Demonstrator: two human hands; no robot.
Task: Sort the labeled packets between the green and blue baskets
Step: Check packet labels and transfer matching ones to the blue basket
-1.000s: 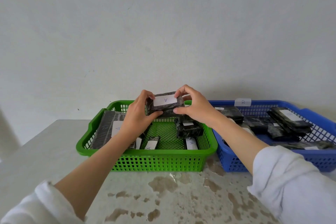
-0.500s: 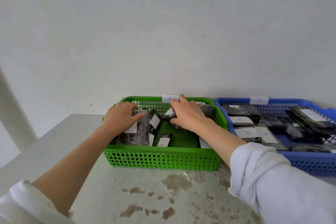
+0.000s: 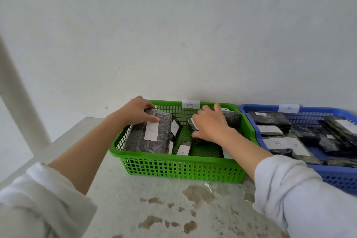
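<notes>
Packets in dark wrap with white labels lie in both baskets, which stand side by side on the stained worktop [image 3: 173, 208], ahead of the forearms. Nearest the person, the worktop in front of the green basket [image 3: 183, 170] is bare and gives open room; the blue basket [image 3: 338, 176] touches or nearly touches the green one on the right-hand side. Both back rims stand close to the wall [image 3: 173, 35], with an "A" tag [image 3: 190, 104] and a "B" tag [image 3: 289, 108] clipped there.

Compared with half a second ago, both hands have stayed inside the green basket, and the large packet [image 3: 150, 137] under the left hand now lies flatter, label up. One second ago the hands held a single packet raised between them above the basket.

Left hand [image 3: 136, 111]: fingers loosely curled, resting on the far end of the large packet marked "A". Right hand [image 3: 210, 125]: palm down, fingers spread over a smaller packet [image 3: 234, 119]; whether it grips that packet cannot be told. Two small "A" packets lie between the hands.
</notes>
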